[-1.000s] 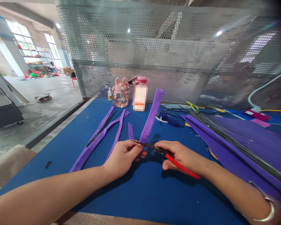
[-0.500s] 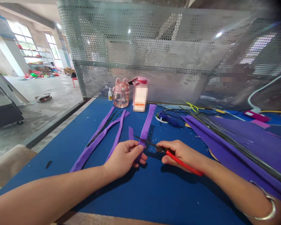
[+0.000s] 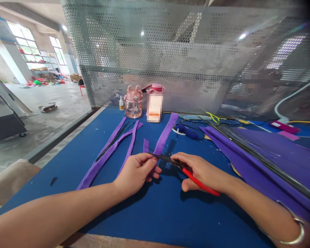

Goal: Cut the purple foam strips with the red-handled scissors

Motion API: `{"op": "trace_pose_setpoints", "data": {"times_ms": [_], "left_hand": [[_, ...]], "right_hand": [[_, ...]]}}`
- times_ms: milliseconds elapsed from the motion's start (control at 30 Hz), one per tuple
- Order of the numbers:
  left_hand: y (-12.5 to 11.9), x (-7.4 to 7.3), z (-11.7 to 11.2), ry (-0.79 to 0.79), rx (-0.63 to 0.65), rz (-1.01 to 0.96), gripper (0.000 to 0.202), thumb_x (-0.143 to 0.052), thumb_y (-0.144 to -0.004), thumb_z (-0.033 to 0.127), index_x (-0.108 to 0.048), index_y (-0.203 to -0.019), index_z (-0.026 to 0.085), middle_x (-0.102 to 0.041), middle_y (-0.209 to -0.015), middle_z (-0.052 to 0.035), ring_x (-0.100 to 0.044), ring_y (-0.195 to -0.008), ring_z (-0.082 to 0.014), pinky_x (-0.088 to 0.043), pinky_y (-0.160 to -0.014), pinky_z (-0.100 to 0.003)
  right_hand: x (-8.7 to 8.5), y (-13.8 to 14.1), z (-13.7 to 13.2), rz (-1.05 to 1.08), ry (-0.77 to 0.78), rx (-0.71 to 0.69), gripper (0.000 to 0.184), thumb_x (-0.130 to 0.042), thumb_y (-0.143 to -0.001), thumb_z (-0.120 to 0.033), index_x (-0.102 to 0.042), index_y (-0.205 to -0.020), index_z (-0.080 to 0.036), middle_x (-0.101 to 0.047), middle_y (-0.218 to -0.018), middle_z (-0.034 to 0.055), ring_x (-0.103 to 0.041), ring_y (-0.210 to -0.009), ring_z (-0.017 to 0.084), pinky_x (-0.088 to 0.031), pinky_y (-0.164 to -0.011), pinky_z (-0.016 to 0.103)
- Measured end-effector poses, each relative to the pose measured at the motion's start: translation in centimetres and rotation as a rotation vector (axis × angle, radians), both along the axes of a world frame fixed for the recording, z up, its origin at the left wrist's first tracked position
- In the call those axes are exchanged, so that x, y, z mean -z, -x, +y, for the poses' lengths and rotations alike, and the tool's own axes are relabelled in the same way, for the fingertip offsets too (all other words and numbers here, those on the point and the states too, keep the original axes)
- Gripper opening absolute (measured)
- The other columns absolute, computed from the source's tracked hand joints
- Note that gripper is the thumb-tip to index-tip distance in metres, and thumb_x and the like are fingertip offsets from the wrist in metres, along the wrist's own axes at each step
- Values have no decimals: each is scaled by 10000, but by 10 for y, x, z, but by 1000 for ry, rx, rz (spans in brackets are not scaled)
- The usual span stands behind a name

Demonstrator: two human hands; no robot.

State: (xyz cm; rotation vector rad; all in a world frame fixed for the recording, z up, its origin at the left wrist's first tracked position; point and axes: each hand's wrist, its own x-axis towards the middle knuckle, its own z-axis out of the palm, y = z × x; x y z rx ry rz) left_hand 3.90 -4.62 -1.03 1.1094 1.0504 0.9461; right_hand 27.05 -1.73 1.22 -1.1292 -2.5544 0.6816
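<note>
My left hand [image 3: 138, 168] pinches a purple fabric strip [image 3: 166, 133] between thumb and fingers, near the middle of the blue table [image 3: 155, 213]. The strip's long end stretches away toward the back of the table. In my right hand [image 3: 196, 170] is a pair of scissors [image 3: 200, 182] with red handles and dark blades. The blades lie across the strip just beyond my left thumb; whether they have cut through it I cannot tell. A short purple end [image 3: 146, 145] stands up behind my left fingers. More purple strips [image 3: 99, 168] lie to the left, with thin black sticks beside them.
A pink clear bottle [image 3: 133, 105], a small glue bottle [image 3: 121, 103] and a pink-lidded cup [image 3: 156, 89] stand at the back. A blue glue gun [image 3: 188, 131] lies behind my right hand. Purple sheets [image 3: 268, 151] and long black sticks cover the right side. A perforated metal panel [image 3: 165, 58] stands behind.
The scissors have shifted slightly left, with the blades now nearer my left fingers. My right thumb has moved a little down. The strip's far end has swung slightly to the right.
</note>
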Motion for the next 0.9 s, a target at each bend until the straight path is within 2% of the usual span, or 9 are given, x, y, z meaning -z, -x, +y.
{"op": "trace_pose_setpoints", "data": {"times_ms": [267,533,667,800,900], "left_hand": [[1,-1,-1,-32,23,0,297,-683,-823,449,-667,-859,155,-715,-728,-34,-654,-615,-104,-443,-524,-185],[1,1,1,-14,15,-8,303,-679,-832,448,-653,-881,150,-717,-728,-35,-663,-636,-112,-463,-552,-195],[1,2,1,-4,18,-5,290,-681,-834,436,-648,-851,148,-720,-734,-40,-666,-640,-113,-469,-562,-198],[1,0,1,-28,-17,-12,276,-671,-842,425,-657,-872,150,-724,-739,-40,-674,-649,-117,-466,-562,-199],[1,-1,2,-50,-31,-24,282,-678,-833,434,-657,-857,154,-730,-753,-43,-679,-660,-122,-470,-566,-201]], "right_hand": [[1,3,0,58,17,9,704,-545,-773,-808,-696,-984,-153,-647,-814,55,-524,-659,167,-460,-607,264],[3,2,2,61,51,16,609,-544,-835,-734,-690,-941,-152,-604,-750,30,-481,-619,144,-428,-569,241],[3,1,3,30,63,17,668,-514,-824,-771,-674,-986,-143,-603,-757,30,-479,-617,146,-421,-569,247],[2,-1,2,16,6,-12,845,-530,-699,-880,-627,-1089,-136,-629,-871,64,-534,-684,183,-448,-619,280],[2,-3,1,5,-5,-24,895,-531,-656,-906,-611,-1106,-137,-632,-922,82,-557,-720,202,-463,-653,300]]}}
